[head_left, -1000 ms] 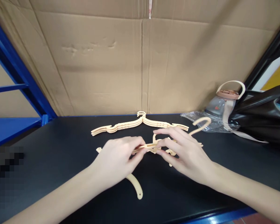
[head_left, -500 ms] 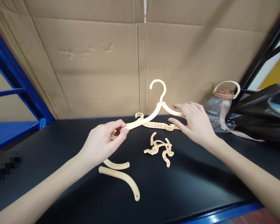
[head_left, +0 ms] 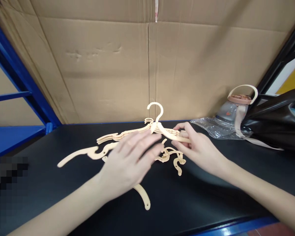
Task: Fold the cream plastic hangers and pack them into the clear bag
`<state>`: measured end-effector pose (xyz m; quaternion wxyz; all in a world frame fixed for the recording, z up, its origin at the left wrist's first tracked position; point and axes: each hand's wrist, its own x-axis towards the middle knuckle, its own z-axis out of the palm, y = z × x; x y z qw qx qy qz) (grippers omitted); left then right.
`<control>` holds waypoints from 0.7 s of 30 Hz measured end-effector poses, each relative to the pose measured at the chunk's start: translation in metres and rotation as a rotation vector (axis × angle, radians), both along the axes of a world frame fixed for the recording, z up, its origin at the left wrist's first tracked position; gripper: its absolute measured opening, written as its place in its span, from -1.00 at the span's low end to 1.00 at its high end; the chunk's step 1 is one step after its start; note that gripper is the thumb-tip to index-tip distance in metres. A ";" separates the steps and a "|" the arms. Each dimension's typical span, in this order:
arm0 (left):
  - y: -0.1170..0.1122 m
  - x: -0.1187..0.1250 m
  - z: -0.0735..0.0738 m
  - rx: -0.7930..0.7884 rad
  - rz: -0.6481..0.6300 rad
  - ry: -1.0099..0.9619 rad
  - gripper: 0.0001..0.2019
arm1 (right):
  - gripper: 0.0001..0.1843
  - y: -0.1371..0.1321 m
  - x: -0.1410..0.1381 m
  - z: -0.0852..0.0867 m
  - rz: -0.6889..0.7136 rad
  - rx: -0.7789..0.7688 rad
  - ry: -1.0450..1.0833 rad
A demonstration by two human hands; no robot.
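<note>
A cream clothes hanger (head_left: 170,133) is tilted above the black table, its hook pointing up. My right hand (head_left: 199,146) pinches the hanger's right arm between thumb and fingers. My left hand (head_left: 130,160) is slightly blurred, with fingers stretched out and thumb apart, in front of the hanger's left arm; whether it touches it I cannot tell. The left arm's notched end sticks out beyond that hand. Under the left hand a loose curved hanger arm (head_left: 143,196) is partly hidden. Several small hook pieces (head_left: 178,164) lie in a heap between the hands.
Behind the hanger lies a stack of finished-looking hangers (head_left: 127,132) with hooks together. A clear bottle (head_left: 229,111) with a strap stands on plastic wrap (head_left: 208,127) at back right, beside a black bag (head_left: 272,118). A cardboard wall (head_left: 100,65) closes the back; a blue frame (head_left: 22,75) stands left.
The hanger has come lower and shifted left. My right hand has closed on its right arm, while my left hand has let go of the left arm and moved right toward the middle.
</note>
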<state>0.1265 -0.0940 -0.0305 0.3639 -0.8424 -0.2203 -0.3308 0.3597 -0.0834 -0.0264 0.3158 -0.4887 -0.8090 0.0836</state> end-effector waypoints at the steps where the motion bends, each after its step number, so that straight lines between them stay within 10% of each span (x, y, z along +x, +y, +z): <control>1: -0.005 0.003 -0.002 0.012 -0.030 0.065 -0.66 | -0.76 -0.006 -0.004 -0.002 0.069 -0.028 0.036; 9: -0.004 0.007 -0.003 -0.012 0.024 0.262 -0.62 | -0.70 -0.029 -0.021 -0.015 0.457 -0.159 0.303; 17: 0.013 -0.010 0.001 -0.066 -0.041 0.369 -0.67 | -0.40 -0.012 -0.012 -0.012 0.517 -0.306 0.201; 21: 0.022 -0.016 0.004 -0.091 0.028 0.342 -0.67 | -0.58 0.015 0.006 -0.010 0.349 -0.141 0.209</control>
